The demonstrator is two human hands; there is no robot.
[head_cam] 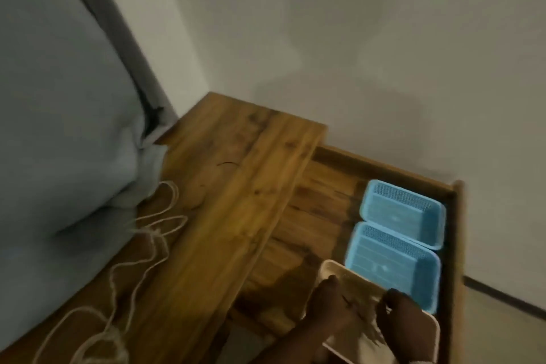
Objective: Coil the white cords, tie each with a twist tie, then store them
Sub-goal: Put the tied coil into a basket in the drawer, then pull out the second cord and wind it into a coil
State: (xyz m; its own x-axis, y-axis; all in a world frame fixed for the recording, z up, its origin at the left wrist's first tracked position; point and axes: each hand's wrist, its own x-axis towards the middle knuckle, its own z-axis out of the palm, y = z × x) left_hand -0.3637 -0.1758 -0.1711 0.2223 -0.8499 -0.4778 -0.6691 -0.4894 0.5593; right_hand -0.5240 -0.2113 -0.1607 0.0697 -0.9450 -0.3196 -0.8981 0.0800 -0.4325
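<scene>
Loose white cords (153,233) lie tangled on the wooden bedside top (224,186), beside the bed. Another stretch of white cord (97,334) runs toward the bottom left. In the open drawer (313,216) a white basket (328,267) sits nearest me with thin dark twist ties (366,325) in it. My left hand (328,310) is over the basket's left side, thumb up at its rim; blur hides its grip. My right hand (404,322) reaches in from the right, fingers curled down onto the ties.
Two light blue baskets (404,210) (396,266) stand in the drawer behind the white one, against its right wall. A grey-blue bed (59,127) borders the top on the left. White walls meet behind the bedside top.
</scene>
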